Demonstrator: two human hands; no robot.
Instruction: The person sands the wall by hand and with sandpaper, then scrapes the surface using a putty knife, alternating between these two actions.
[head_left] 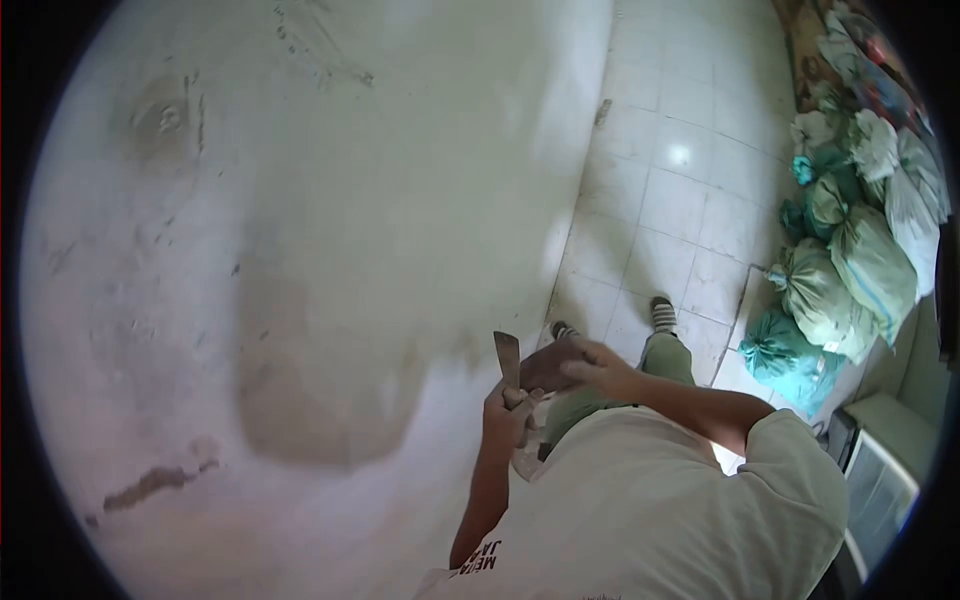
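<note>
My left hand (512, 418) is closed round the handle of a putty knife (508, 362), its blade pointing up and away from me. Between my two hands is a dark reddish-brown flat piece (548, 366) that looks like a sheet of sandpaper. My right hand (600, 370) grips its right end, and its left end reaches the fingers of my left hand. Close by on the left rises a pale wall (400, 180) with a darker smoothed patch (325, 400) low in the middle.
Chipped spots and a brown gouge (150, 487) mark the wall at left. White floor tiles (690, 210) run along it, under my feet. Several tied sacks (825, 290) are heaped at right, and a white-framed panel (880, 480) stands at lower right.
</note>
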